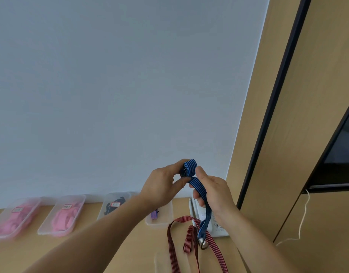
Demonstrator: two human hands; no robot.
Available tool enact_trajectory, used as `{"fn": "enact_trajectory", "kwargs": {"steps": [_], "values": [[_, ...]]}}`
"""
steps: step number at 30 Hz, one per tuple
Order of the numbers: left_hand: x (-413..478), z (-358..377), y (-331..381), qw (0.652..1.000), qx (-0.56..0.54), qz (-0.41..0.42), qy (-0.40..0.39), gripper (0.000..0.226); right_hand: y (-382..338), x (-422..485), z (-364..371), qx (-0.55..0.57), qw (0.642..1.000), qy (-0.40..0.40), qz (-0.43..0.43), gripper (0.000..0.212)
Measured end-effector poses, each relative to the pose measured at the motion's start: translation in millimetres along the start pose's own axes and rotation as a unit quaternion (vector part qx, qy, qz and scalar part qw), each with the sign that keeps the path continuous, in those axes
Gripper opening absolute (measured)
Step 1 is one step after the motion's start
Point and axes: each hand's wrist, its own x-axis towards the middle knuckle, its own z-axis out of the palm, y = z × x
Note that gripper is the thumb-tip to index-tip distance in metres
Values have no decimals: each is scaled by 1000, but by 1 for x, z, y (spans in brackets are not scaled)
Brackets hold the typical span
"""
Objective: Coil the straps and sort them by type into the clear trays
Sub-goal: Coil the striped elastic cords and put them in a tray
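Blue strap (190,168) coil pinched between raised hands (189,186).

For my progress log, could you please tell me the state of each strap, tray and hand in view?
blue strap: partly coiled, tail hanging loose.
red strap: uncoiled, lying on the table.
left hand: pinches the blue coil.
right hand: holds the blue tail.
far-left tray: holds pink straps.
second tray: holds pink straps.
third tray: holds black straps.
fourth tray: holds a purple strap.

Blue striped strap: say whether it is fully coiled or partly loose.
Partly loose. The blue striped strap forms a roll pinched by the left hand; its tail runs through the right hand and hangs down.
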Motion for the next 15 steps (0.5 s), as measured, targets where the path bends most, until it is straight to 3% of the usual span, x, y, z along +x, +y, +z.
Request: {"fn": "enact_trajectory", "kwargs": {"steps": [4, 8, 12, 15], "values": [[-3, 1, -2, 982, 120, 135, 58, 42, 0, -1, 3, -7, 1000, -3, 2, 62], [-3, 0, -6, 976, 145, 151, 51, 48, 3, -2, 6, 3, 1000, 0, -3, 58], [-3, 0, -7, 1000, -4, -2, -19, 59, 3, -2, 4, 28, 1000, 3, 4, 53], [3, -2, -1, 964, -205, -170, -23, 65, 2, -2, 1, 34, 999, 3, -6, 46]]}}
